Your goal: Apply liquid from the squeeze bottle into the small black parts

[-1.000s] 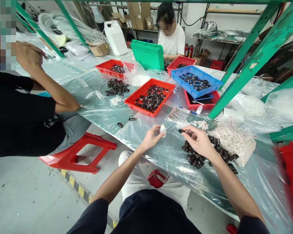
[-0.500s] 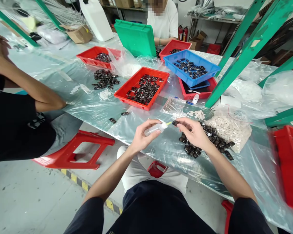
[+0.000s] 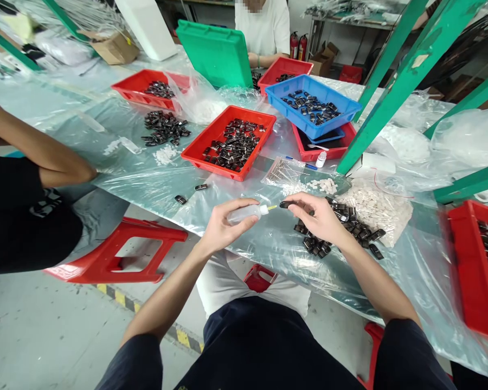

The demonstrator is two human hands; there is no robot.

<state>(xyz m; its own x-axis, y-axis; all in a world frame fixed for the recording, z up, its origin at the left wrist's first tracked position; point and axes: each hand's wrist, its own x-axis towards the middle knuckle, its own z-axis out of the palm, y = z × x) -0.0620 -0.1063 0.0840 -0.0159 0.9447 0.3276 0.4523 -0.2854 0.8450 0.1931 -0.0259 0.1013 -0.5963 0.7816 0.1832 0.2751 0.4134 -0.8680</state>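
My left hand (image 3: 226, 223) is closed round a small clear squeeze bottle (image 3: 244, 213), its yellowish tip pointing right. Between thumb and fingers, my right hand (image 3: 315, 215) pinches a small black glossy part (image 3: 285, 205). A narrow gap separates the bottle's tip from that part. Below and right of my right hand lies a pile of similar black parts (image 3: 360, 233) on the plastic-covered table. Two more loose black parts (image 3: 181, 200) rest to the left of my left hand. Small white pieces (image 3: 323, 186) lie just beyond my right hand.
A red tray (image 3: 230, 142) of black parts stands ahead, with a blue tray (image 3: 314, 105) stacked right of it. A bag of pale pieces (image 3: 380, 211) sits at right, near a green post (image 3: 394, 92). One co-worker's arm (image 3: 36, 141) is at left; another person (image 3: 262, 27) sits opposite.
The bottle's tip has drawn back left from the black part, widening the gap between them. Both hands keep their hold. The whole view has shifted slightly.
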